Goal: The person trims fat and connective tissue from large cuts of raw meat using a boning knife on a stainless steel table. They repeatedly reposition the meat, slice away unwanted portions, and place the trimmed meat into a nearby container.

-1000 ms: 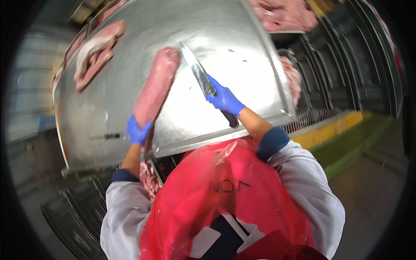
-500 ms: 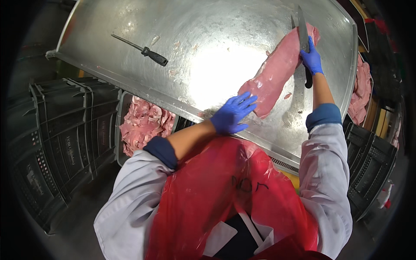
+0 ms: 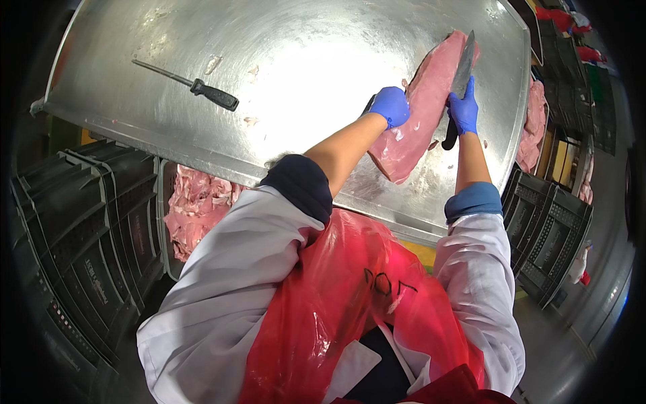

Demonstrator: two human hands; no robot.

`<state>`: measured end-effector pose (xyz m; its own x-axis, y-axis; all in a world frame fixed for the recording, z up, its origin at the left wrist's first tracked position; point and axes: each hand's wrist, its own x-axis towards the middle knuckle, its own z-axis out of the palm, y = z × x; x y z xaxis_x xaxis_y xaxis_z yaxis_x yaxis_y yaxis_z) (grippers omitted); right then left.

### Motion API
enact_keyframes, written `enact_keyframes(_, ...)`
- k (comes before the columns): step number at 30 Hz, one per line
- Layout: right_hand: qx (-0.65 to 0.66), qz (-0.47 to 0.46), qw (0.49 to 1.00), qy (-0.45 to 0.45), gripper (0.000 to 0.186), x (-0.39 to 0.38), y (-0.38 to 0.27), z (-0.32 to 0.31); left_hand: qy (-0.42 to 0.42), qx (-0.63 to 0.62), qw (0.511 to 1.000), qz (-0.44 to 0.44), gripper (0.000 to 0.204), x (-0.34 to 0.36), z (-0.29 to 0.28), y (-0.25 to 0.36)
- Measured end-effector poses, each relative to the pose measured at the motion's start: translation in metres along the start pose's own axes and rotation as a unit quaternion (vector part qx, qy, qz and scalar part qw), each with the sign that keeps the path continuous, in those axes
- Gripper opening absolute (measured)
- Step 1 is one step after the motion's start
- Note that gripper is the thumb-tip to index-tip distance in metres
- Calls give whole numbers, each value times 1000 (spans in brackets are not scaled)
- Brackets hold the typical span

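A long pink slab of boneless meat (image 3: 416, 128) lies slantwise on the metal table. My right hand (image 3: 464, 113), in a blue glove, is closed round a knife (image 3: 464, 67); its broad blade points away from me along the meat's upper right, and its black handle sticks out below the hand. At the meat's left edge, my blue-gloved left hand (image 3: 390, 106) is closed in a fist. A black handle (image 3: 369, 104) shows at the left of that fist; what it belongs to is hidden by the hand and meat.
A sharpening steel (image 3: 195, 87) with a black handle lies on the metal table (image 3: 303, 40) at the left. Below the table's near edge, a crate holds meat pieces (image 3: 195, 209). Black crates (image 3: 101, 222) stand at left; more meat (image 3: 533, 124) and crates (image 3: 548, 232) are at right.
My left hand has moved up from the meat's near end to its left edge and closed, with a black handle now at it. The right hand still holds the knife. The whole view has shifted.
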<state>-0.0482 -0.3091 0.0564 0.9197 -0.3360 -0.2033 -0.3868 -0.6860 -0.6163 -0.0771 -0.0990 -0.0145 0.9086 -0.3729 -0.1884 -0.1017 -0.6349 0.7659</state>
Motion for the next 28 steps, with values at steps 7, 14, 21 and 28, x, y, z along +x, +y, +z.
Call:
enact_keyframes(7, -8, -47, 999, 3, 86, -50, -28, -2, 12, -106, 994, 32, 23, 0, 1, -19)
enact_keyframes(14, -135, -63, 983, -109, 78, -85, -51, 43, 67, -277, 958, -32, 19, -25, -13, -14)
enact_keyframes(21, -150, -41, 947, -282, 82, -214, -54, -13, 63, -324, 942, -64, 15, -36, -13, -25)
enact_keyframes(28, 88, 213, 917, -327, 89, -314, -79, -128, 51, -124, 981, -140, 36, -47, -37, -4)
